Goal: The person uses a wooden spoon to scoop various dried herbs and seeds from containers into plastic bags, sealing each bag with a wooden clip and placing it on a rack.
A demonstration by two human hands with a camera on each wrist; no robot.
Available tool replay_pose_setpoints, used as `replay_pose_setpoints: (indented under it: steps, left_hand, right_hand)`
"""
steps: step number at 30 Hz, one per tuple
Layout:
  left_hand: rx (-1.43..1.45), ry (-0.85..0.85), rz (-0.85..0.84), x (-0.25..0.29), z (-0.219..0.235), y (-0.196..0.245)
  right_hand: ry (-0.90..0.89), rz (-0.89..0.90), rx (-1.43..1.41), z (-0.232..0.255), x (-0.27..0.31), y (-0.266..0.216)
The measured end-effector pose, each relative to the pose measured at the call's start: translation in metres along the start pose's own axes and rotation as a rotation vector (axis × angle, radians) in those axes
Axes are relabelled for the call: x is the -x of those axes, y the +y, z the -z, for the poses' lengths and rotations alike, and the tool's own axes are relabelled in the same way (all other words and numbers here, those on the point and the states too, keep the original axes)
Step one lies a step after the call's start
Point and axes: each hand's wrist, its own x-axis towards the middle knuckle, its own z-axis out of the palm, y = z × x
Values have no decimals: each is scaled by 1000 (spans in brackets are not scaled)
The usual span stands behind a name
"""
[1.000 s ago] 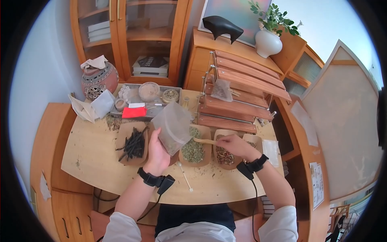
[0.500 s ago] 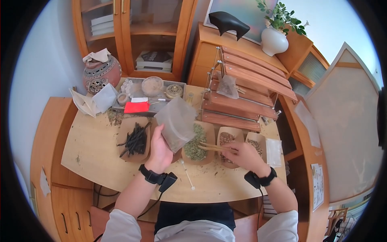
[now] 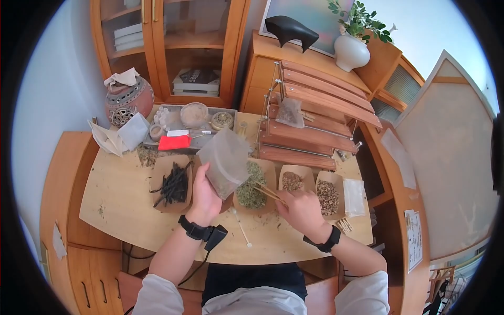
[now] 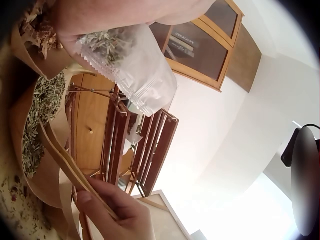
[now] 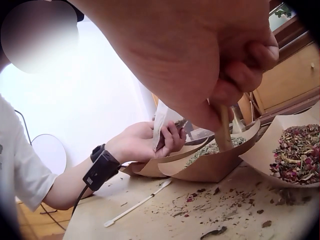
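My left hand grips a clear plastic bag, tilted over the trays; some dried herb shows inside it in the left wrist view. Wooden tongs are pinched in my right hand, between thumb and fingers. Their tips reach into the dried green herb, which fills a brown paper tray just right of the bag. Beside my right hand sits a tray of reddish petal mix.
Black dried strips fill a tray at the left, brown bits one at the right. A white stick lies in front. Behind stand a grey tray of small containers and a wooden slatted rack. Crumbs are scattered over the table.
My right hand drew the tongs back rightward, then came down nearer my body with the tips in the green herb again. The left hand keeps holding the bag in about the same place.
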Motion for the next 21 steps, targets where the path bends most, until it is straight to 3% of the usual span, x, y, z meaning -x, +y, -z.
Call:
replay_pose_setpoints:
  steps: [12,21]
  left_hand:
    - [-21,-18,3,1,1,1]
    - [-16,-5,7,1,0,2]
  right_hand:
    - [18,44,-27,-29,-15,17]
    - [41,-37,-211,-30,-11,31]
